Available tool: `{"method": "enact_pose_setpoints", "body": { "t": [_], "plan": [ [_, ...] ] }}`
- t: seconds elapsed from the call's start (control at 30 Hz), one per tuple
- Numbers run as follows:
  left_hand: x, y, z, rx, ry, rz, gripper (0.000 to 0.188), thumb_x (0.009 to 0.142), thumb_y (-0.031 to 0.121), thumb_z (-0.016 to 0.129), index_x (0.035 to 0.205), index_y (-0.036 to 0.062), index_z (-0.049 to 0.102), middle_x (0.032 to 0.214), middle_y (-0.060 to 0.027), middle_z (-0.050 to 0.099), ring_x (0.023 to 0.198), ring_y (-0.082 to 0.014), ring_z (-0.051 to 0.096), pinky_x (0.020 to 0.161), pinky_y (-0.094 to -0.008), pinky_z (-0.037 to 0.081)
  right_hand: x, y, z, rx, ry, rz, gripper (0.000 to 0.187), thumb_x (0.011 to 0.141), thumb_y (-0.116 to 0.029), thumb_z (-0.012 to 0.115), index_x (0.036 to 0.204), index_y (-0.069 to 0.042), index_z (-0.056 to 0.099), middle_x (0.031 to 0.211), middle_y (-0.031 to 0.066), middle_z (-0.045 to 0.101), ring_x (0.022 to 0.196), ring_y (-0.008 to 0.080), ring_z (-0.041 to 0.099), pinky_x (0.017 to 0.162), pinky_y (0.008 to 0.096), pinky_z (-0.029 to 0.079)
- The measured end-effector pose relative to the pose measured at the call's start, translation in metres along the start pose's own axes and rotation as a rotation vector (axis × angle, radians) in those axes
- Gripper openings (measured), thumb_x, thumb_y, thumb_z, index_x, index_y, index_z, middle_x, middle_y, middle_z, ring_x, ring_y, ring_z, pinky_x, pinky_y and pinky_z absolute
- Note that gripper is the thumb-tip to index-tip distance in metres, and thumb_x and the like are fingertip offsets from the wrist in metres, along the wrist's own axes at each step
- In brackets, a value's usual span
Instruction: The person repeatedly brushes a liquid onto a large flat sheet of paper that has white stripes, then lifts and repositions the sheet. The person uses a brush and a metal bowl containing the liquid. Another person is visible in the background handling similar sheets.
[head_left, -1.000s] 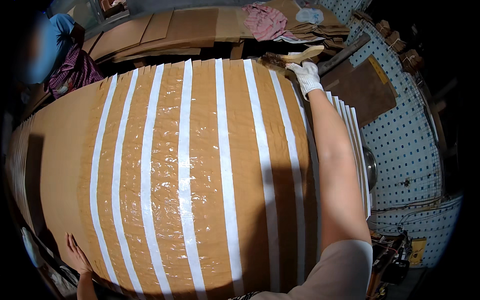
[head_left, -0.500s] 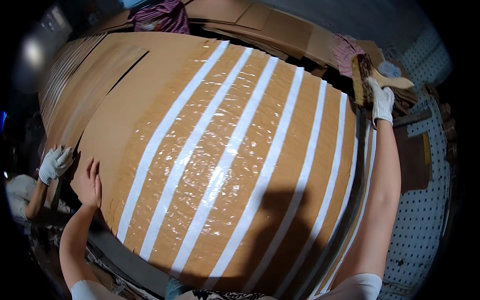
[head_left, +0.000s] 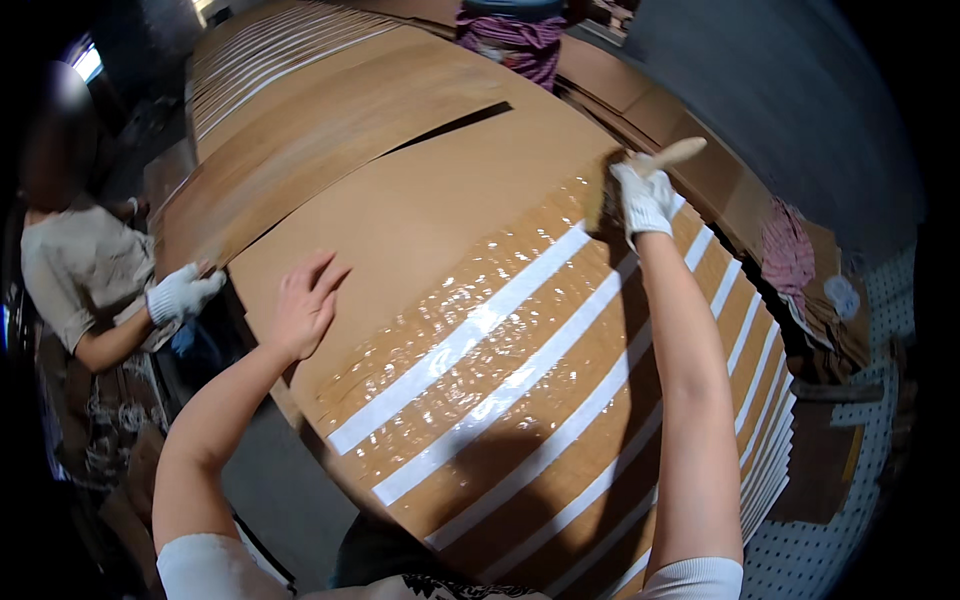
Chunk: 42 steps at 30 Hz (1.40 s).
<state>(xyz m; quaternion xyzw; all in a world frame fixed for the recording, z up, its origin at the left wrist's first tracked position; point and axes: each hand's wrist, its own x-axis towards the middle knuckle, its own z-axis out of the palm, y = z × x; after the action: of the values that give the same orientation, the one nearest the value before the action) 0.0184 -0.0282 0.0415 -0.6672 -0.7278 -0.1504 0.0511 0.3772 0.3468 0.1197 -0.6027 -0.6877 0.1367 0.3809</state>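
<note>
My right hand (head_left: pixel 645 205), in a white knit glove, grips a wide brush (head_left: pixel 606 200) with a pale wooden handle. Its dark bristles rest at the far end of a stack of overlapping brown cardboard sheets (head_left: pixel 420 240). White strips (head_left: pixel 480 318) show between wet, glossy brown bands below the brush. Bare and open, my left hand (head_left: pixel 303 308) has its fingers spread at the left edge of the dry cardboard; whether it presses on the sheet I cannot tell.
A co-worker's gloved hand (head_left: pixel 185 295) holds the near corner of a long brown sheet (head_left: pixel 330 140) at left. Another person in a purple striped cloth (head_left: pixel 510 45) stands at the back. A pink striped rag (head_left: pixel 788 250) lies at right, near a perforated pale panel (head_left: pixel 790 555).
My right hand has brought the brush from beyond the right side onto the cardboard's far end. The view has turned left, and my left hand's fingers have spread.
</note>
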Motion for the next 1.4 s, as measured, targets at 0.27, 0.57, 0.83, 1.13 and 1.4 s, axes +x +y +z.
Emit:
{"method": "enact_pose_setpoints", "body": {
  "t": [0.27,0.57,0.83,1.13,1.4],
  "plan": [
    [-0.005,-0.008,0.015,-0.063,0.064,-0.029,0.045,0.096,0.018,0.05,0.141,0.0211,0.051,0.147,-0.0122,0.046,0.138,-0.0319,0.042,0.11,-0.048,0.035,-0.067,0.136,-0.127,0.093,0.289,0.265,0.04,0.081,-0.019,0.073,0.117,-0.001,0.07,0.099,0.0103,0.074,0.082,0.0297,0.07,0.075,0.0396,0.056],
    [-0.008,-0.013,0.014,-0.053,0.106,-0.008,0.045,0.097,0.019,0.048,0.141,0.0197,0.052,0.147,-0.0134,0.046,0.139,-0.0323,0.041,0.111,-0.0486,0.035,-0.154,-0.02,-0.085,0.222,0.079,0.135,0.037,0.086,-0.027,0.066,0.118,-0.009,0.068,0.089,0.0139,0.072,0.077,0.0271,0.07,0.074,0.0406,0.056],
    [-0.001,-0.018,0.022,-0.14,0.088,0.033,0.048,0.095,0.025,0.05,0.142,0.0201,0.053,0.145,-0.0129,0.049,0.138,-0.0307,0.042,0.112,-0.0484,0.034,-0.26,-0.111,0.019,0.318,0.058,0.059,0.052,0.085,-0.032,0.071,0.132,-0.01,0.061,0.114,0.0147,0.07,0.105,0.0256,0.067,0.091,0.0366,0.052],
    [-0.011,-0.02,0.022,-0.11,0.167,-0.007,0.046,0.095,0.024,0.051,0.142,0.0197,0.053,0.148,-0.0124,0.048,0.141,-0.0296,0.04,0.116,-0.0458,0.03,-0.333,-0.073,-0.085,0.075,0.305,0.216,0.042,0.092,-0.006,0.066,0.132,0.0,0.054,0.11,0.0142,0.068,0.094,0.0193,0.066,0.086,0.0312,0.053],
    [-0.007,-0.017,0.011,-0.156,0.119,0.046,0.047,0.096,0.025,0.051,0.142,0.0187,0.053,0.15,-0.013,0.046,0.141,-0.0293,0.04,0.116,-0.0461,0.029,-0.4,-0.206,0.015,0.431,0.152,0.071,0.042,0.089,-0.005,0.069,0.129,-0.001,0.056,0.114,0.0119,0.064,0.097,0.0199,0.062,0.089,0.0318,0.05]
  ]
}}
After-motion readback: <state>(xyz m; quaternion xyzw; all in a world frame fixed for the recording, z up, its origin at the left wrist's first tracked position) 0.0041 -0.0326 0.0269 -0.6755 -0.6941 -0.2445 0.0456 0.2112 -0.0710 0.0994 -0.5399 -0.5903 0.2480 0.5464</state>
